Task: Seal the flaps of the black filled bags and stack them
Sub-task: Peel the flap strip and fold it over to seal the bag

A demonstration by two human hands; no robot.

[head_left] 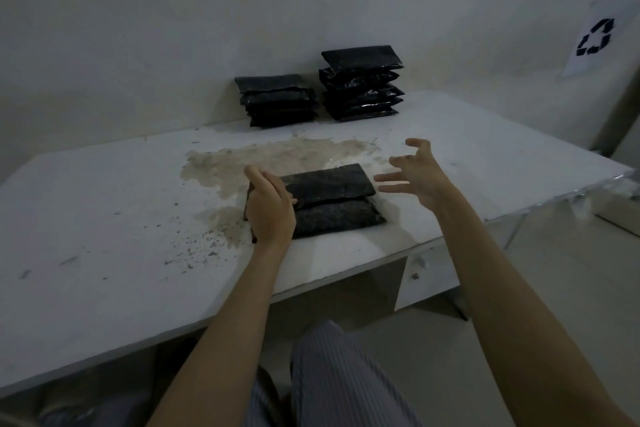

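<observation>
Left hand (270, 210) rests curled on the bag's (332, 203) left end, near table (104, 253) edge, hiding that end. Right hand (414, 173) hovers beside, fingers spread. Two stacks (278, 100) (362, 83) against wall. Recycling-symbol sheet (595, 36), no legible text.

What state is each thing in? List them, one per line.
Black filled bag: flat on the table, flap folded over, left end held.
Left hand: grips the bag's left end.
Right hand: open, fingers spread, apart from the bag.
Left stack of bags: piled against the wall.
Right stack of bags: taller, piled against the wall.
Table: stained, crumb-strewn.
</observation>
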